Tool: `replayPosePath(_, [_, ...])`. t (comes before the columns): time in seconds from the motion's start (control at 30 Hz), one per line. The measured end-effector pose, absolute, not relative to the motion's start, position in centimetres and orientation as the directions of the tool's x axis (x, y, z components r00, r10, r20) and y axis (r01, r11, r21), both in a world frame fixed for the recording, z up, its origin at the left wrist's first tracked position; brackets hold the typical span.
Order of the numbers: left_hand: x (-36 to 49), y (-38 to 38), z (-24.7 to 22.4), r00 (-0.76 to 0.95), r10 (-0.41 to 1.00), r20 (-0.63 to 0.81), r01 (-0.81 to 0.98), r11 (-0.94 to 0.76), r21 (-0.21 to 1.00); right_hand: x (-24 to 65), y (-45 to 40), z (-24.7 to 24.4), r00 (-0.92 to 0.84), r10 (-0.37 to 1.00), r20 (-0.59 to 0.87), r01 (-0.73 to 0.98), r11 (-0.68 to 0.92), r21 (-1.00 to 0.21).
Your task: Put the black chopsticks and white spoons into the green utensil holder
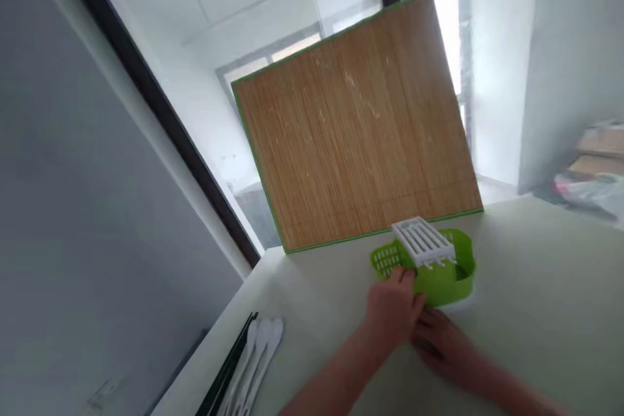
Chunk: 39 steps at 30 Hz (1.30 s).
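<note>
A green plastic utensil holder (439,286) with a perforated side and rounded compartments stands on the white table. Across its top lies a white slatted rack (423,240) with small hooks along the front edge. My left hand (391,307) is closed at the holder's front left, its fingertips over the edge of the perforated compartment. Just below and to the right, my right hand (443,344) has curled fingers that meet my left thumb, close to the holder's base. Whatever lies between those right fingers is hidden.
Several white spoons (263,338) lie beside black chopsticks (234,357) at the table's left edge. Behind the holder, a wooden board (355,123) with green edging leans against the glass. The white tabletop (536,312) extends to the right.
</note>
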<state>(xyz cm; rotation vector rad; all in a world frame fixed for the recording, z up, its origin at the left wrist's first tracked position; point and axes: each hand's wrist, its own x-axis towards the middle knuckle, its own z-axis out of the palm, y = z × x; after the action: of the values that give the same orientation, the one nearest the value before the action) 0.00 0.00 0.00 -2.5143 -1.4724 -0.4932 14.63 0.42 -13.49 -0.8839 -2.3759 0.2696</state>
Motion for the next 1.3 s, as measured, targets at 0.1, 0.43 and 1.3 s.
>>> replayPosePath(0.1, [1.7, 0.6, -0.6, 0.384, 0.867, 0.318, 0.917, -0.399, -0.018, 14.6, 0.6, -13.7, -0.607, 0.644, 0.465, 0.524, 0.765, -0.376])
replayPosePath(0.43, [-2.1, 3.4, 1.4, 0.328, 0.922, 0.206, 0.941, -0.338, 0.012, 14.7, 0.3, -13.2, -0.624, 0.658, 0.422, 0.496, 0.751, -0.437])
replayPosePath(1.3, [-38.5, 5.9, 3.2, -0.26, 0.922, 0.286, 0.961, 0.276, -0.017, 15.2, 0.8, -14.0, -0.659, 0.639, 0.397, 0.483, 0.764, -0.428])
